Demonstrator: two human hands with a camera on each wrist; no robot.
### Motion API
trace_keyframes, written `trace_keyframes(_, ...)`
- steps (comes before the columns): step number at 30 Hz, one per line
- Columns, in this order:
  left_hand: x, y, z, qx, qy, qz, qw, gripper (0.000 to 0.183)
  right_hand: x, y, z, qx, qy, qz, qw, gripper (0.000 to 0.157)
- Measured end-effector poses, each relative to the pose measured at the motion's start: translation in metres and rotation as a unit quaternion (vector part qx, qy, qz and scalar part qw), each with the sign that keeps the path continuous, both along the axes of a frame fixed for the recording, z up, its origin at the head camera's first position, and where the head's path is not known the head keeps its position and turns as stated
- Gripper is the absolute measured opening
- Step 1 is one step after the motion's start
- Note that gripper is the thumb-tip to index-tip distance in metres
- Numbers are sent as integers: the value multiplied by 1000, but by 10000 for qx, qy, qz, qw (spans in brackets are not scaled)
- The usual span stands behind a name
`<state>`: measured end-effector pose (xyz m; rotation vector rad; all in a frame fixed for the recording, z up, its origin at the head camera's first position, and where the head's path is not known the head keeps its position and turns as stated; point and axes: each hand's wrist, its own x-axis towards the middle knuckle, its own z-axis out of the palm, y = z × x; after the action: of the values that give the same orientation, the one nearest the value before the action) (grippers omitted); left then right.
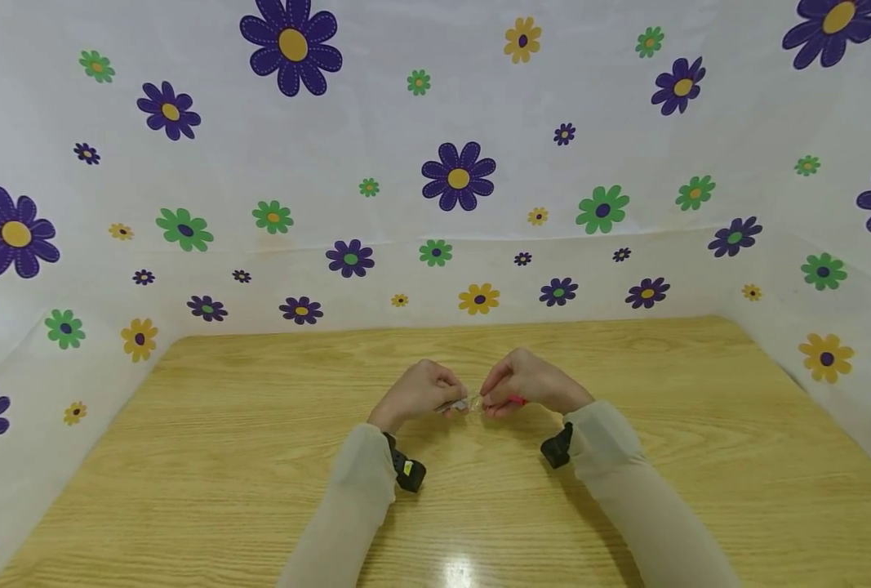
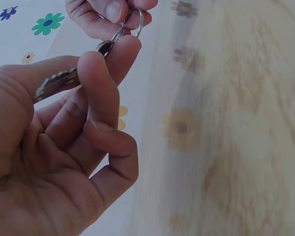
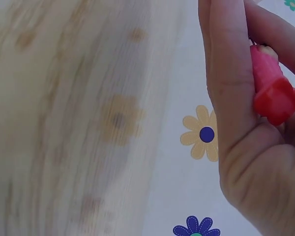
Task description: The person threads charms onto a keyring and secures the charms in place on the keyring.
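Note:
My left hand (image 1: 415, 394) pinches a metal key (image 2: 56, 84) between thumb and fingers, its toothed edge showing in the left wrist view. A thin metal ring (image 2: 139, 22) joins the key's head and reaches the fingertips of my right hand (image 1: 534, 382), which grip it from the other side. A pink and red keychain charm (image 3: 274, 91) sits against the right palm, partly covered by the fingers. Both hands are held close together over the table, fingertips almost meeting. Exactly how the key sits on the ring is hidden by the fingers.
The wood-grain table (image 1: 259, 457) spreads under both arms. A white cloth (image 1: 376, 106) printed with purple, green and yellow flowers stands behind it and along both sides. Each wrist carries a black camera (image 1: 409, 472).

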<state>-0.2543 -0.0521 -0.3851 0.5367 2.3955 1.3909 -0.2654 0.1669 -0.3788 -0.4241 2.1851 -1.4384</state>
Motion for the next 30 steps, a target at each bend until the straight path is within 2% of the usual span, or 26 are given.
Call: trace_keyframes(30, -1, -1, 0, -92, 16, -21, 10000, 17, 0, 1, 2, -85, -24, -6, 10000, 14)
